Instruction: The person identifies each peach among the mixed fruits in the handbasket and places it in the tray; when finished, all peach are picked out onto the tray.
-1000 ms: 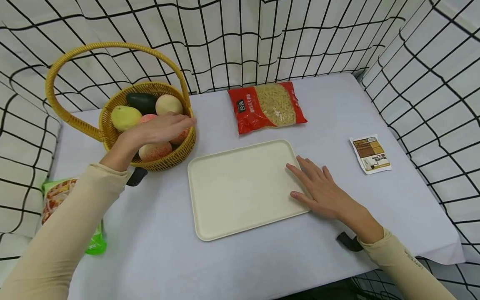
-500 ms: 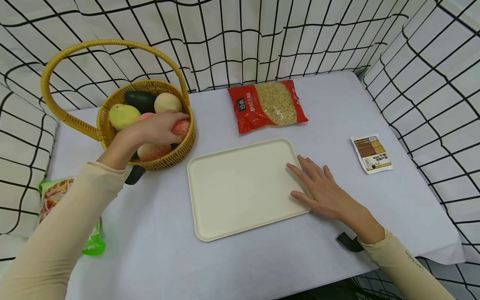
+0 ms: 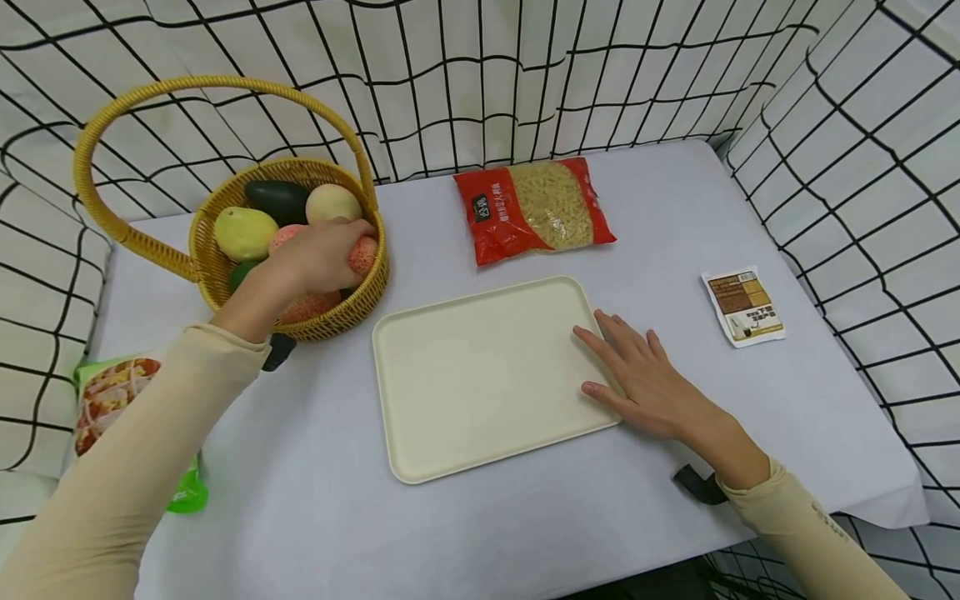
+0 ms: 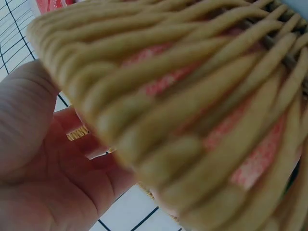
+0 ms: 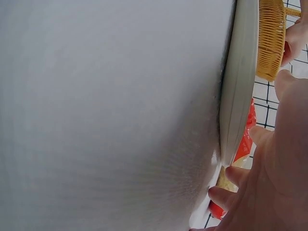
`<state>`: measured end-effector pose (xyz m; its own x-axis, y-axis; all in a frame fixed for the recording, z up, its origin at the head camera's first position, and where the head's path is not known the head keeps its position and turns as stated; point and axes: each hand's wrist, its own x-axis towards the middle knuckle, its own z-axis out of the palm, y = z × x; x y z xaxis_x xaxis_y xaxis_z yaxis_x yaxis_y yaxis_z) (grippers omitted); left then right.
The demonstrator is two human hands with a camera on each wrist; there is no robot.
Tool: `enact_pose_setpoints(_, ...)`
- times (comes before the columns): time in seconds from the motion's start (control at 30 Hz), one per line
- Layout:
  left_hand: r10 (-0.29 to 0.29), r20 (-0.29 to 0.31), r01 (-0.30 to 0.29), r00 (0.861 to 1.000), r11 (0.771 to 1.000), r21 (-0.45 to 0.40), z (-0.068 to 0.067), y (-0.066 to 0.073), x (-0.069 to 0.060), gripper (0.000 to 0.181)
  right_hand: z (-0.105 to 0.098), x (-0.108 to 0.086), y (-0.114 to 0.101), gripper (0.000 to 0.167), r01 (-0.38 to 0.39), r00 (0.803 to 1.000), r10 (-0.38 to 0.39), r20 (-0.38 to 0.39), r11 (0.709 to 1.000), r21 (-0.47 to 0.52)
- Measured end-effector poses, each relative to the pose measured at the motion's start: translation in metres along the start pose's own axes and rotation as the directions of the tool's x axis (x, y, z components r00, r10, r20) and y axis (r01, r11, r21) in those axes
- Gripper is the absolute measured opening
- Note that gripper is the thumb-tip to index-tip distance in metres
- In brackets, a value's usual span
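My left hand (image 3: 318,254) reaches into a yellow wicker basket (image 3: 360,308), its fingers curled round a reddish peach (image 3: 363,255) at the right side. Around it lie another peach (image 3: 309,307), a yellow-green pear-like fruit (image 3: 245,233), a dark green vegetable (image 3: 277,201) and a pale round fruit (image 3: 333,204). In the left wrist view the basket's weave (image 4: 159,110) hides most of the fingertips. My right hand (image 3: 645,383) lies with straight, spread fingers over the right edge of a cream tray (image 3: 487,379).
Behind the tray lies a red bag of pasta (image 3: 536,210). A small brown-and-white packet (image 3: 744,307) is at the right. A green bag (image 3: 187,492) sits partly under my left forearm. Black wire mesh (image 3: 480,92) borders the white table (image 3: 300,500).
My left hand has gone from flat above the fruit to curled round the peach in the basket, its wrist shifting slightly right. My right hand stays on the tray's edge.
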<state>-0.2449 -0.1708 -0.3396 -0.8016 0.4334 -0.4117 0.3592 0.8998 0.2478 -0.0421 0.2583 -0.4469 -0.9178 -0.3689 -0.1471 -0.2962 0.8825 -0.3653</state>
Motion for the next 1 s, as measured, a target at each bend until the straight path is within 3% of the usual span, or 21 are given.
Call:
enact_pose_setpoints(0.1,0.003,-0.012,-0.003,1.000,1.000,0.003,0.000,0.000,0.001,0.071,0.000,0.000,-0.001,0.076,0.000,1.000,0.000,-0.002,1.000,0.003)
enact_pose_setpoints(0.2,0.018,-0.026,-0.019,0.999,0.999,-0.044,0.000,-0.002,-0.002,0.068,0.000,-0.001,-0.001,0.076,0.001,1.000,-0.001,-0.002,1.000,0.005)
enact_pose_setpoints(0.37,0.029,-0.093,-0.037,0.995,0.996,-0.081,-0.008,-0.008,-0.012,0.064,0.000,0.000,-0.001,0.076,0.007,1.000,-0.007,-0.001,1.000,0.008)
enact_pose_setpoints(0.67,0.035,-0.226,-0.067,0.974,0.988,-0.136,-0.025,-0.010,-0.038,0.074,0.000,0.000,-0.001,0.076,0.004,1.000,-0.004,-0.001,1.000,0.007)
enact_pose_setpoints(1.0,0.103,-0.258,-0.165,0.961,0.958,-0.234,-0.016,0.001,-0.059,0.070,0.000,0.000,-0.002,0.076,0.004,1.000,-0.004,-0.003,1.000,0.009)
